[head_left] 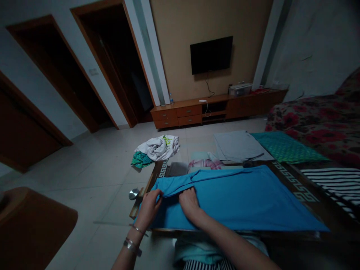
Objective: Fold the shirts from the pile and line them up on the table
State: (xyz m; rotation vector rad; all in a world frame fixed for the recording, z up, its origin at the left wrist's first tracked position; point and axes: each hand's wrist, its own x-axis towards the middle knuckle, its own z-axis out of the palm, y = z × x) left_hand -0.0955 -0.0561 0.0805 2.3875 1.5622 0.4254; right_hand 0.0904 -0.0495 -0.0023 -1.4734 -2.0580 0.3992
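A bright blue cloth garment (239, 198) lies spread flat on a low wooden table (298, 187), with a long fold running across its far side. My left hand (149, 208) grips the fold near the cloth's left edge. My right hand (189, 202) pinches the same fold a little to the right, fingers bunched on the fabric. Silver bangles circle my left wrist. Part of the table's near edge is hidden under the cloth.
A crumpled white garment (157, 148) and teal cloth (141, 159) lie past the table on the tiled floor. Grey (236, 146) and green (284, 147) cloths lie beyond it. Striped cloth (334, 183) lies at right, beside a floral sofa (312, 127).
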